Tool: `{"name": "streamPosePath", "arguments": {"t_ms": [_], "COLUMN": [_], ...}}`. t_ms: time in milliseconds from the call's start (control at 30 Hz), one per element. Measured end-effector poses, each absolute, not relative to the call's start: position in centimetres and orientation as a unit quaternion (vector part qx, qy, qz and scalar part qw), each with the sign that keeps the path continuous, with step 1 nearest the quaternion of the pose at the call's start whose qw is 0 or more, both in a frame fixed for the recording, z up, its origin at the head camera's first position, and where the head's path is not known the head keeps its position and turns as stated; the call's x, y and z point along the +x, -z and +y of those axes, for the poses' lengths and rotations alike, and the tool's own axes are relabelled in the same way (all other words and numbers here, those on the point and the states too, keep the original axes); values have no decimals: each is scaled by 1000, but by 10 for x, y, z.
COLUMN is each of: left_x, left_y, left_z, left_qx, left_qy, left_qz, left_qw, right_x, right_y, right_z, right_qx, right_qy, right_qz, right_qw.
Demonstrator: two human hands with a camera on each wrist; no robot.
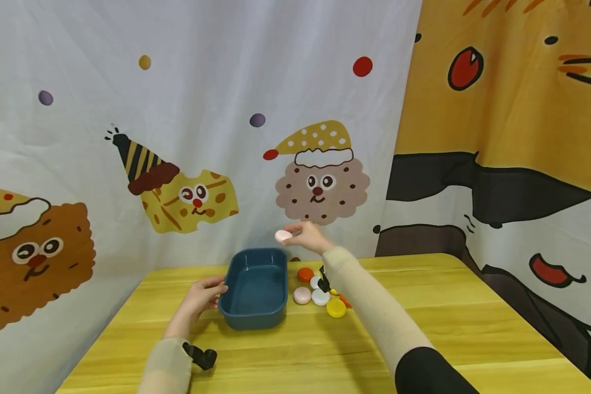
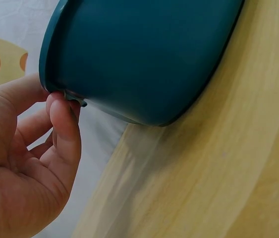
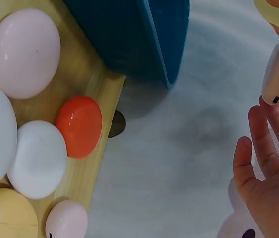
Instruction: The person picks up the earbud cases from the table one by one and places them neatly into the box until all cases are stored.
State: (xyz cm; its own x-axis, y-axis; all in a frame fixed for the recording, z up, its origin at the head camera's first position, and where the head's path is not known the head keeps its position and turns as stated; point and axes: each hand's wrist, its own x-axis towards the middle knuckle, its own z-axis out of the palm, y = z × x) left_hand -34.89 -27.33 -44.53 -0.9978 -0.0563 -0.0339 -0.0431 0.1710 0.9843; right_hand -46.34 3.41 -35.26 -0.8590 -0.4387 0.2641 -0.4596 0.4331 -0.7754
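Observation:
A deep teal rectangular plastic bin stands on the table. My left hand grips its left rim, with the thumb on top and curled fingers beneath, as the left wrist view shows. Above the bin's far right corner, my right hand pinches a pale pink round flat case between thumb and fingers. In the right wrist view a small dark slot marks the edge of this case. Beside the bin lie similar round cases: an orange one, a pale pink one, a white one and a yellow one.
The wooden table ends at the back against a white cartoon-printed curtain. More of that printed cloth hangs at the right. My right forearm passes over part of the group of cases.

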Motion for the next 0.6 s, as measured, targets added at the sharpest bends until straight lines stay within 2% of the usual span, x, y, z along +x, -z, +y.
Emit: {"name": "streamPosePath", "arguments": {"t_ms": [600], "left_x": [-345], "left_y": [443], "left_z": [-271], "left_qx": [36], "left_qy": [649], "left_qz": [-760], "left_qw": [7], "right_x": [-457], "right_y": [359], "right_z": [5], "right_qx": [271], "right_qy": [-457], "right_qz": [-847], "right_qw": [16]}}
